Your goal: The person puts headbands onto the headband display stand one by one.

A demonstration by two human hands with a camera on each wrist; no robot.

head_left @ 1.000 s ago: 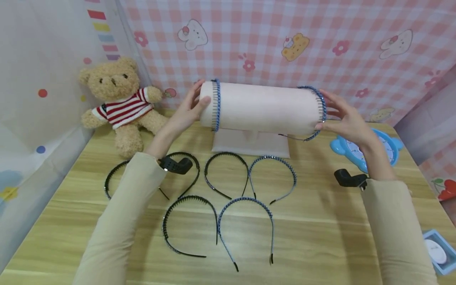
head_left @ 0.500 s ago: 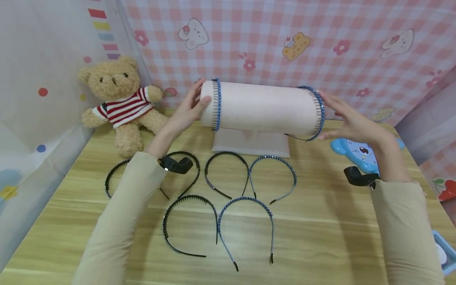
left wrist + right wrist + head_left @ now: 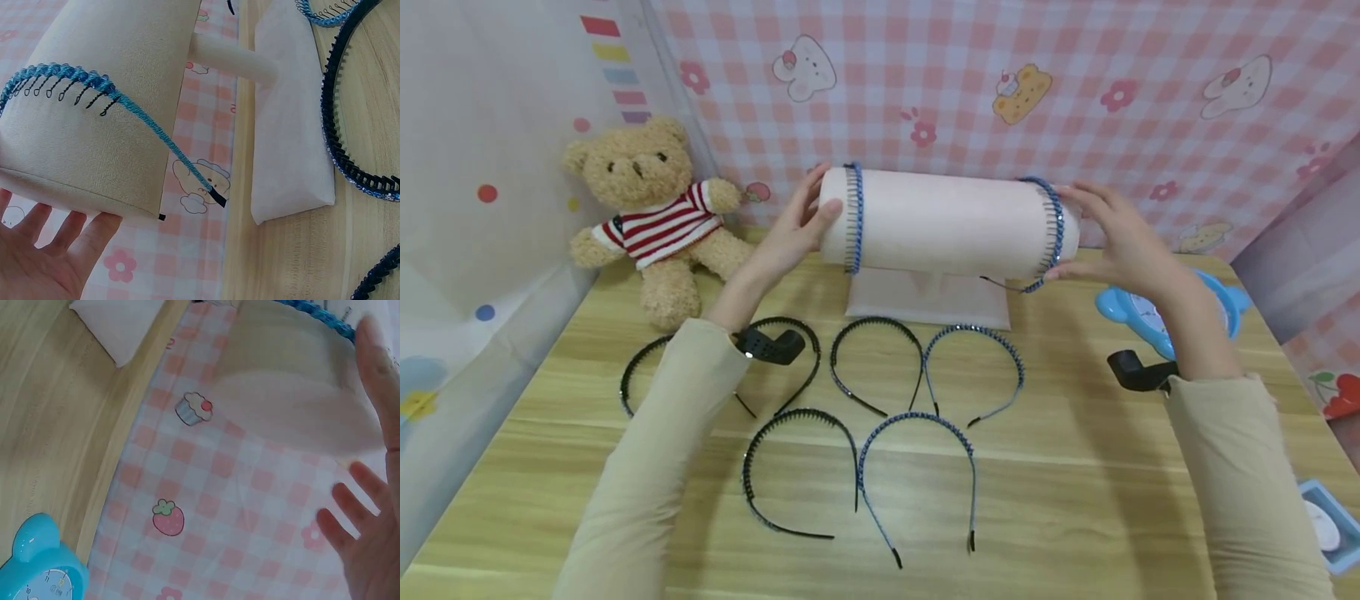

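A pale cylindrical headband stand (image 3: 951, 221) lies horizontally on its post at the back of the table. My left hand (image 3: 790, 225) holds its left end, the thumb in front and the fingers at the end face. Beside that hand, a blue beaded headband (image 3: 854, 218) with comb teeth sits around the cylinder. Another blue headband (image 3: 1057, 227) sits near the right end, its lower arm hanging below. My right hand (image 3: 1123, 237) is at that end with fingers spread; its thumb is close to the headband, though contact is unclear. In the right wrist view its fingers (image 3: 356, 509) are apart from the cylinder.
In front lie several headbands: black ones (image 3: 800, 412) on the left and blue ones (image 3: 917, 416) on the right. A teddy bear (image 3: 662, 208) sits at back left. A blue clock (image 3: 1157, 329) lies under the right forearm. A small blue box (image 3: 1337, 542) is at the right edge.
My right hand drew back to the right, then came in again to the left. The right-hand headband now sits further left, baring the cylinder's end. My left hand has stayed in place.
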